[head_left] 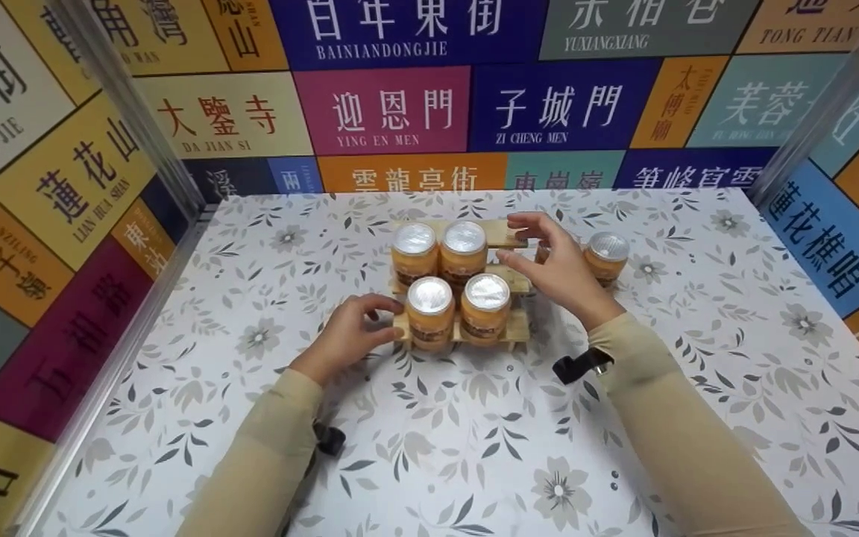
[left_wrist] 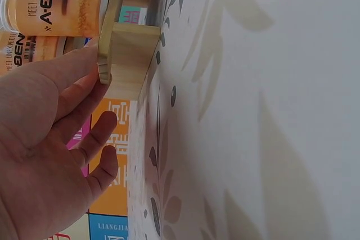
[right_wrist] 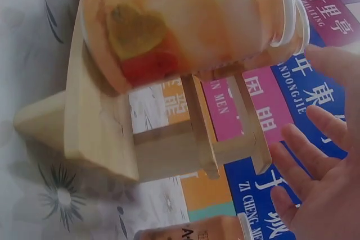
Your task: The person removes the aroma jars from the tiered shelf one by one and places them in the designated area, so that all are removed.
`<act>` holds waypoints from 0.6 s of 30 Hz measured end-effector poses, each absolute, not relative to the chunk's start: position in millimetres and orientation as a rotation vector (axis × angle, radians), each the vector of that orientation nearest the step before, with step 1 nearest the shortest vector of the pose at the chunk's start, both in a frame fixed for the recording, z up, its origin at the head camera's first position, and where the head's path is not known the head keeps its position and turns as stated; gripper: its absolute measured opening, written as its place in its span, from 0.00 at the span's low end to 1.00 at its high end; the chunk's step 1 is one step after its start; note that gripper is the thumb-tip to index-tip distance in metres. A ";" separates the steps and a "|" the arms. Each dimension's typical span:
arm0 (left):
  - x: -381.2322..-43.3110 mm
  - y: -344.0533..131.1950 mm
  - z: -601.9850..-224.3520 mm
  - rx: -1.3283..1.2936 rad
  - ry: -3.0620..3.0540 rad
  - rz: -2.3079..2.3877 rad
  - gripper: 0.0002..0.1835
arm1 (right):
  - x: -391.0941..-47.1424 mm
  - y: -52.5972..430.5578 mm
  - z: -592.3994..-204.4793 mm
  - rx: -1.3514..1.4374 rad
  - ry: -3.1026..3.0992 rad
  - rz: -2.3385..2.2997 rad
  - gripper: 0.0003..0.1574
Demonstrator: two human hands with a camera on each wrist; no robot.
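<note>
A small stepped wooden rack [head_left: 515,328] holds several orange cans with silver lids, two on the front step and two farther back. My left hand [head_left: 351,328] pinches the left end of the front step between thumb and fingers; in the left wrist view the fingertips lie right at the wooden step's edge [left_wrist: 106,60], beside a labelled can [left_wrist: 62,1]. Over the rack's upper right end, my right hand [head_left: 560,268] is spread with nothing in it. Its fingers [right_wrist: 304,172] are apart from the shelf ends in the right wrist view, near the front can [right_wrist: 185,26].
Another orange can [head_left: 607,257] stands on the table to the right of the rack, just beyond my right hand. A white cloth with grey leaves and flowers covers the table [head_left: 429,447]. Panels with large printed characters [head_left: 392,112] rise at the back and both sides.
</note>
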State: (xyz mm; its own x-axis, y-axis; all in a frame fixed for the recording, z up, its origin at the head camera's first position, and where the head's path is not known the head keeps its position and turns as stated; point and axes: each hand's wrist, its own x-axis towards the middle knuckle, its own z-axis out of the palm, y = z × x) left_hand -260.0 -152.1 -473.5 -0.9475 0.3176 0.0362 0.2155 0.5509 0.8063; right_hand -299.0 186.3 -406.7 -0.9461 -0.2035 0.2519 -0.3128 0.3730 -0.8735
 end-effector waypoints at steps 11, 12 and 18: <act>-260.2 -151.9 -473.0 0.391 2.666 1.335 0.19 | -299.9 166.7 -396.9 0.519 -2.568 1.647 0.40; -260.1 -151.8 -472.9 0.389 2.665 1.335 0.19 | -300.5 165.4 -396.8 0.524 -2.571 1.657 0.40; -260.9 -151.5 -473.3 0.368 2.660 1.333 0.20 | -303.5 158.1 -397.8 0.585 -2.577 1.660 0.40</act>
State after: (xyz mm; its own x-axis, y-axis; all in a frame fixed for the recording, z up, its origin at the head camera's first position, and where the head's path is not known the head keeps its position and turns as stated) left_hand -260.9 -151.5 -473.3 -0.9598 0.2800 -0.0181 0.1531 0.5767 0.8025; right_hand -303.5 158.1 -397.8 -0.9294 -0.2986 0.2168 -0.3209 0.3638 -0.8745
